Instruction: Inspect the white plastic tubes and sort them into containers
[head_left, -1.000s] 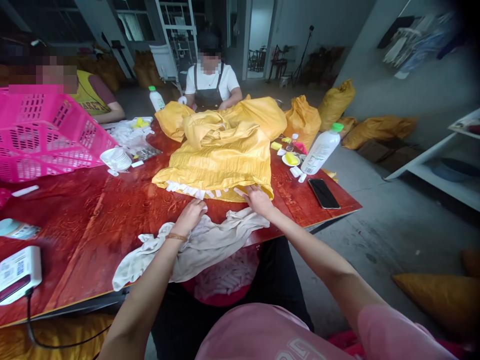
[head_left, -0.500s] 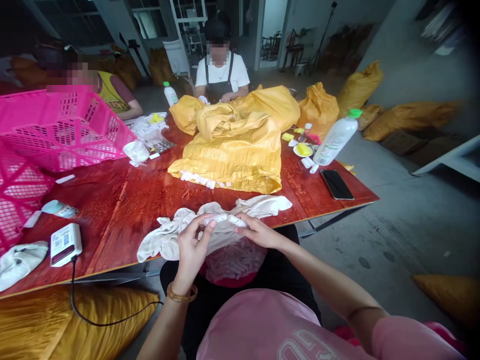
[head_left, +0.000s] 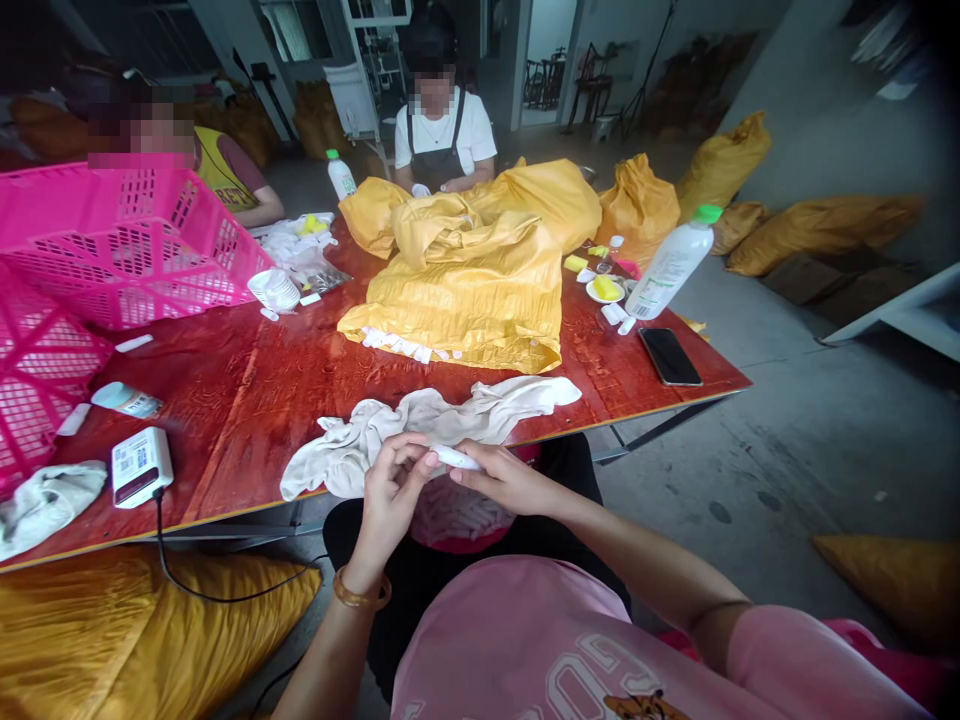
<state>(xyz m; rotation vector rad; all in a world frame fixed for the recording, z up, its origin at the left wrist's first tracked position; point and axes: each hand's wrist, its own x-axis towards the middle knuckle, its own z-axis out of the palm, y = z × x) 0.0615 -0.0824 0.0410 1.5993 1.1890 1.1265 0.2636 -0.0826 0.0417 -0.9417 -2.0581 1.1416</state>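
Between my two hands is a small white tube-shaped piece. My left hand pinches its left end between thumb and fingers. The right end is gripped by my right hand. Beneath them, on my lap, a pink container holds many similar white pieces, partly hidden by my hands. A crumpled white cloth lies along the table's front edge, just beyond my hands. Behind the cloth, white bits show at the mouth of a large yellow sack.
Pink crates stand at the left of the red table, near a white device with a black cable. A green-capped bottle and a phone are at the right. Two people sit across the table.
The two white pieces held end to end now appear as one tube, with my hands closer together. The view has tilted slightly, shifting the table upward.
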